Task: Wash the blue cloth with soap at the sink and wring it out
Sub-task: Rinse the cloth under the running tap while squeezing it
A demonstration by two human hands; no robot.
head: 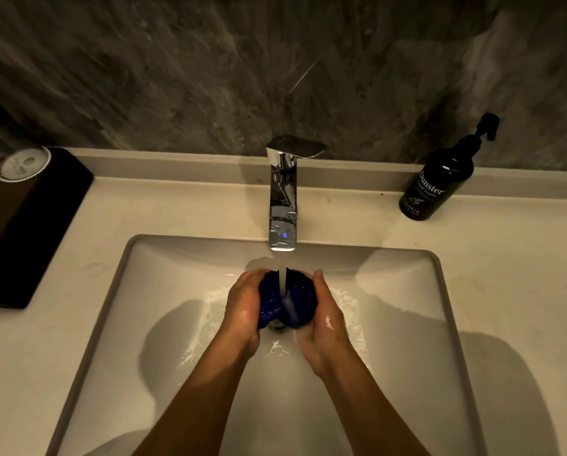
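The blue cloth point(303, 299) is bunched into a wet ball over the middle of the white sink point(407, 291). My left hand point(242, 311) holds its left side and my right hand point(324, 320) holds its right side, fingers curled round it. Water runs from the chrome faucet point(282, 199) straight onto the cloth between my hands. A black hand-wash pump bottle point(440, 179) stands on the counter at the back right. The drain is mostly hidden under the cloth.
A black tray point(28, 225) with upturned glasses point(15, 156) sits on the counter at the left. The beige countertop point(506, 274) surrounds the basin, and a dark marbled wall rises behind. Water pools and splashes in the basin around my hands.
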